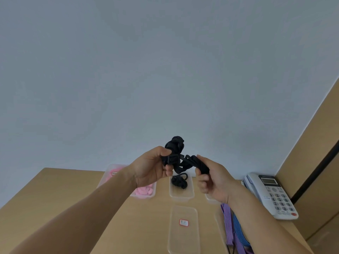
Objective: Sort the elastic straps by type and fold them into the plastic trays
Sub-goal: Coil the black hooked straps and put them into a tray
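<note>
Worktop (73, 198), one, light wood, set against a pale wall.

Telephone (271, 195), one, white corded desk set with keypad, at the worktop's right edge.

Plastic trays, five, clear, in two rows.
- Far row: pink-filled tray (110, 178) at left, holding flat pink pieces (143, 190); centre tray (181, 194); right tray (211, 199), mostly hidden behind the right wrist.
- Near row: labelled tray (183, 241); a second near tray (219, 222) beside it, partly under straps.

Hands, two, raised above the far row.
- The left hand (152, 165) had its grip closed round one end of the black strap bundle (176, 145).
- The right hand (212, 178) pinched the other end, fingers curled.

Straps:
- black strap bundle, one, tangled, held in the air
- coiled black strap (178, 181), one, lying in the centre tray
- purple striped straps (229, 228), count unclear, near right
- blue striped strap (238, 224), one, beside them

Label (183, 222), one, red-bordered, on the labelled tray.
</note>
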{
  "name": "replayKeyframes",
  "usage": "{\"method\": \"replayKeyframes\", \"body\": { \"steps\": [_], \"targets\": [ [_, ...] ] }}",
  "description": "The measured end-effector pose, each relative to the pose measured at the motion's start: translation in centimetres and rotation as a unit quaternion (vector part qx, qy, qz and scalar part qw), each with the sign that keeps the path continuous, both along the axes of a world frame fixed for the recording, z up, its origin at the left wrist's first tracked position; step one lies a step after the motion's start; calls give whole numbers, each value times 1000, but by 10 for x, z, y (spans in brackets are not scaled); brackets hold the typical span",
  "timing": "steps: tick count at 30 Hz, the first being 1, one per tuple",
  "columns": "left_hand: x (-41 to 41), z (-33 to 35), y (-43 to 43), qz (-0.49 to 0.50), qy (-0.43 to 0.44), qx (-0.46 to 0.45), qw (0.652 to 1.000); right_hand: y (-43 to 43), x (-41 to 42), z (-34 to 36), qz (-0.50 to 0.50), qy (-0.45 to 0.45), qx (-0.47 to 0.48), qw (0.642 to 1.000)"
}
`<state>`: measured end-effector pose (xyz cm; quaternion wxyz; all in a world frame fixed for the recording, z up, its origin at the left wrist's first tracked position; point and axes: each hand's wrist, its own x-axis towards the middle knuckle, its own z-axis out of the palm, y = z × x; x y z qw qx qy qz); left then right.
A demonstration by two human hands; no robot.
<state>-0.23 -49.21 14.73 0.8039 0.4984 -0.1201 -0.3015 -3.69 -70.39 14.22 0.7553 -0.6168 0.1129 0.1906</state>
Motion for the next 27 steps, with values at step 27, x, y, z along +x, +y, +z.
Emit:
{"method": "replayKeyframes", "body": {
  "steps": [27],
  "targets": [
    [-3, 3, -5, 42, 69, -83, 993, 23, 6, -41, -142, -441, -293, 837]
  ]
}}
